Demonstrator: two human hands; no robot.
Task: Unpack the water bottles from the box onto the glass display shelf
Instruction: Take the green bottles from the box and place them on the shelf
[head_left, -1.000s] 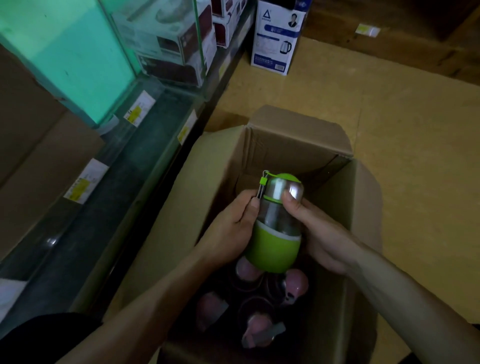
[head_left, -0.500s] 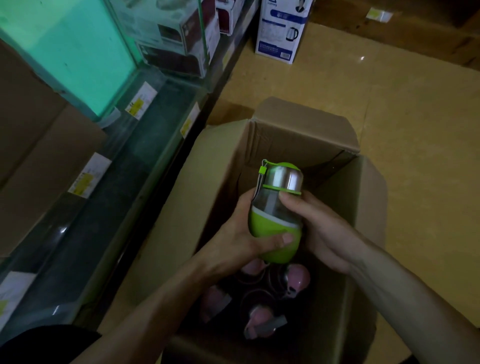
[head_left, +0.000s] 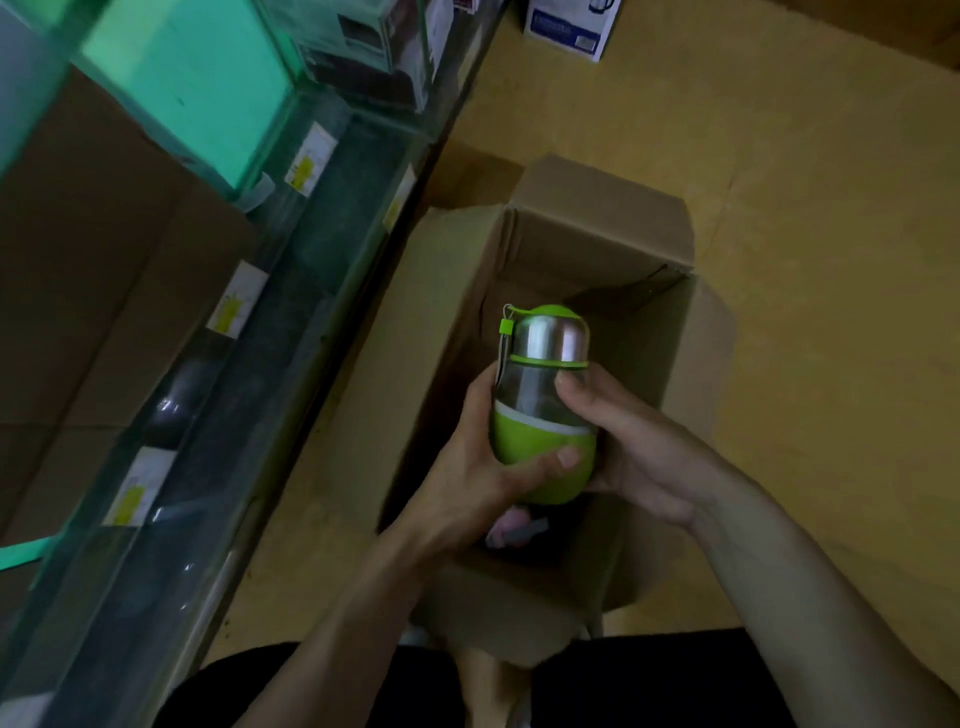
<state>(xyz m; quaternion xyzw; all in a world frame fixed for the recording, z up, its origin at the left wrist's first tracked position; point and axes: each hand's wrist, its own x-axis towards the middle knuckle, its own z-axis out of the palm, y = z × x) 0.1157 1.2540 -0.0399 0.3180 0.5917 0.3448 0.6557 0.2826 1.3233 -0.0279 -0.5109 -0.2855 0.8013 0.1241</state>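
A green water bottle (head_left: 540, 405) with a steel cap and clear middle is upright above the open cardboard box (head_left: 597, 244). My left hand (head_left: 467, 483) grips its green lower half, thumb across the front. My right hand (head_left: 634, 447) holds the other side, thumb on the clear part. Below the bottle a pink bottle (head_left: 511, 527) shows in the dark box; the rest of the inside is hidden. The glass display shelf (head_left: 291, 332) runs along the left, with yellow price tags on its edge.
Brown cartons (head_left: 93, 260) stand behind the glass on the left, and a lit green panel (head_left: 197, 88) sits above them. A white kettle box (head_left: 571, 26) stands on the yellow floor at the top. My dark-clothed legs (head_left: 649, 680) fill the bottom.
The bottle has come up out of the box. My left hand slid down round its green base, and my right thumb moved onto the clear part. The camera rose.
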